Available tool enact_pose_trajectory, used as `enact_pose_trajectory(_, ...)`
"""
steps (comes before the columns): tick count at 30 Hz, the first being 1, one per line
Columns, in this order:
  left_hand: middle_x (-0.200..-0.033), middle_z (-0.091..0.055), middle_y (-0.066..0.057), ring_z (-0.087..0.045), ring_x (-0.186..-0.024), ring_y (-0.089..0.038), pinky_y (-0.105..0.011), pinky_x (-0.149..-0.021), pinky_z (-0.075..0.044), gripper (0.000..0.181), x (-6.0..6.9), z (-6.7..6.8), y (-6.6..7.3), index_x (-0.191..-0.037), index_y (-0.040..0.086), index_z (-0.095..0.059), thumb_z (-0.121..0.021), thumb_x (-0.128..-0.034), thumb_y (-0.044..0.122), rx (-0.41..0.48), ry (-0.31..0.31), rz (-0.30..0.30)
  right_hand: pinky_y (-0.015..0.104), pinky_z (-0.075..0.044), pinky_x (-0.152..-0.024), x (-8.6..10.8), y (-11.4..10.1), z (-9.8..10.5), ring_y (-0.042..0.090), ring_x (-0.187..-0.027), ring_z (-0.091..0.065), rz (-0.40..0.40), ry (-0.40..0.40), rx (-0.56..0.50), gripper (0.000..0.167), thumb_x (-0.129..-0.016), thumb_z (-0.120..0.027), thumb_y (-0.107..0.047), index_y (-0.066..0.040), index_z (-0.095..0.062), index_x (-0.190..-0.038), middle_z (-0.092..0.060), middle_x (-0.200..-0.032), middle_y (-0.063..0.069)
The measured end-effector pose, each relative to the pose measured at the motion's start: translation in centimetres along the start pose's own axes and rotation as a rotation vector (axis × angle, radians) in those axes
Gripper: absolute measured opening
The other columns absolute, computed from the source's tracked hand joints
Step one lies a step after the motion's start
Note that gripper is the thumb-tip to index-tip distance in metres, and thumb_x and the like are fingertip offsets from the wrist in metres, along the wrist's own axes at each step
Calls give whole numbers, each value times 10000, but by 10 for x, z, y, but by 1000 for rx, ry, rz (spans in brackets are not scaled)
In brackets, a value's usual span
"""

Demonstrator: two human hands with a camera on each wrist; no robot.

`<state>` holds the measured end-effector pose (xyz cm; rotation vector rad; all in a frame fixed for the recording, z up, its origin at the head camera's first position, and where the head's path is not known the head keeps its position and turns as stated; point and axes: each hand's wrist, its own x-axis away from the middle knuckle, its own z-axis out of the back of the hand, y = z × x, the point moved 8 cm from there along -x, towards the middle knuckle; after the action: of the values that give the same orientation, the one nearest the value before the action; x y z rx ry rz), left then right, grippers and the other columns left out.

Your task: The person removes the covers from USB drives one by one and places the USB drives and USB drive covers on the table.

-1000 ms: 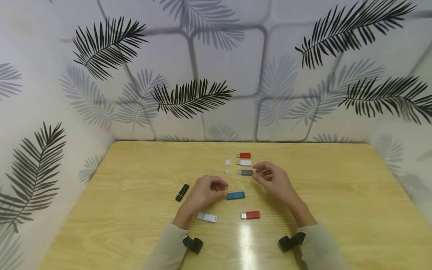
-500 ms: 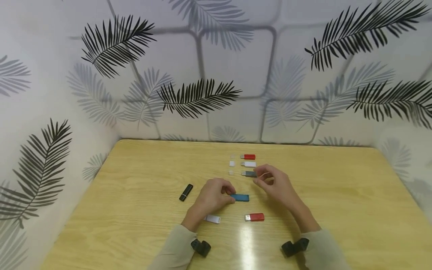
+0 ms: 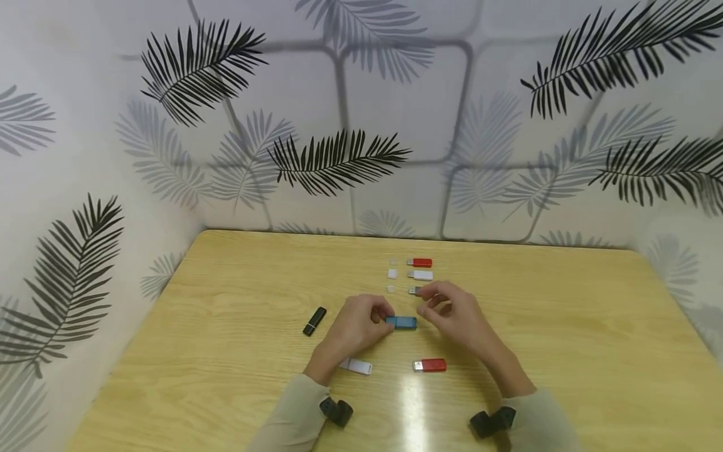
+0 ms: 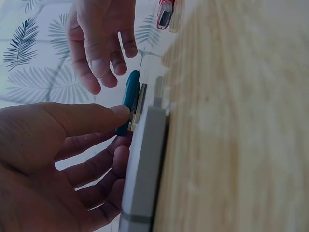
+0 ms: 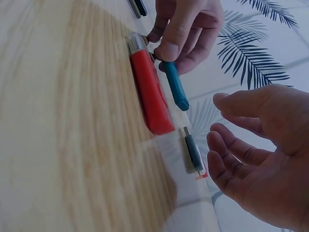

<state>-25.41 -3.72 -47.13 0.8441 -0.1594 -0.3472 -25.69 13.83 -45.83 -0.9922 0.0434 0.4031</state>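
Between thumb and fingers, my left hand [image 3: 356, 326] pinches the left end of a blue USB stick [image 3: 403, 322], held just above the table as the left wrist view shows. My right hand [image 3: 460, 317] hovers to the right of the blue stick, fingers bent and apart, holding nothing. Its fingertips partly cover a dark grey USB stick [image 3: 415, 290] in the head view. In the right wrist view the blue stick [image 5: 176, 87] points toward my right hand [image 5: 270, 145], with a gap between them.
Behind lie a red stick [image 3: 422, 262], a white stick [image 3: 422, 275] and small caps, one white [image 3: 392, 274]. A black stick [image 3: 314, 321] is at left; nearer me are a white stick [image 3: 359, 366], partly behind my left wrist, and a red stick [image 3: 433, 365].
My left hand has moved onto the blue stick, gripped its left end and raised it slightly. My right hand has shifted little. The head view has drifted a little.
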Motion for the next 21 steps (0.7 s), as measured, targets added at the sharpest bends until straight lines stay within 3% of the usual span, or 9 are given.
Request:
enact_pose_trajectory(13, -836, -677, 55, -621, -747, -86, -238, -656, -523, 93, -1, 10, 1, -972, 110, -740, -787, -898, 78, 53, 63, -26, 398, -594, -797, 1, -13, -10, 244, -941, -683, 84, -25, 43, 310, -878, -799, -6, -16, -689, -1169, -714, -1130, 116)
enact_pose_trajectory(21, -879, -702, 27, -654, -785, -102, -229, -706, -557, 103, -2, 13, 7, -972, 94, -729, -777, -902, 35, 121, 73, -63, 365, -601, -765, 1, -19, -13, 208, -907, -684, 125, -22, 85, 268, -858, -811, 19, -47, -726, -1104, -687, -1046, 39)
